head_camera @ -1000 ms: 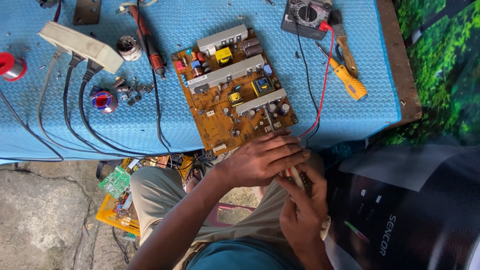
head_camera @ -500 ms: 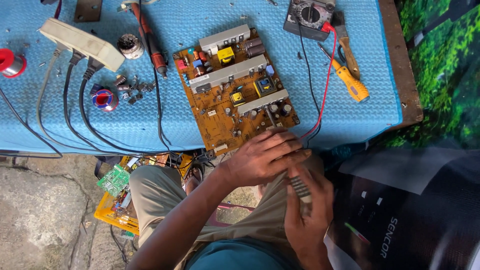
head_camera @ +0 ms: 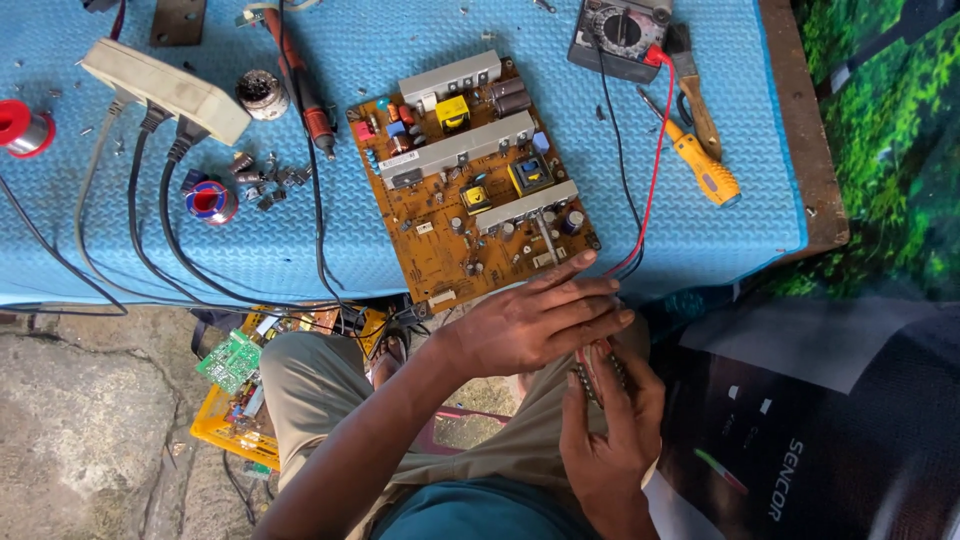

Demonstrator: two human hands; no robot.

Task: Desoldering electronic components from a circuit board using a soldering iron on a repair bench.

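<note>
My right hand (head_camera: 605,440) is over my lap, shut on a small dark ridged part (head_camera: 597,372) held upright in its fingers. My left hand (head_camera: 535,322) reaches across from the left and lies over the top of that part, fingers straight and close together. Its thumb is hidden, so I cannot tell whether it grips the part. Just beyond both hands, a brown circuit board (head_camera: 470,180) with grey heat sinks lies on the blue table cover (head_camera: 250,250). Red and black test leads (head_camera: 655,150) run from a multimeter (head_camera: 620,35) down to my hands.
A yellow-handled screwdriver (head_camera: 705,170) lies right of the board. A soldering iron (head_camera: 305,95), a white power strip (head_camera: 165,90), a solder reel (head_camera: 20,125) and loose small parts (head_camera: 260,175) are on the left. A yellow crate (head_camera: 225,425) holding a green board (head_camera: 230,360) sits below the table.
My left hand's fingers have straightened out over the part. My right hand has kept hold of the part and shifted slightly. The view has tilted a little.
</note>
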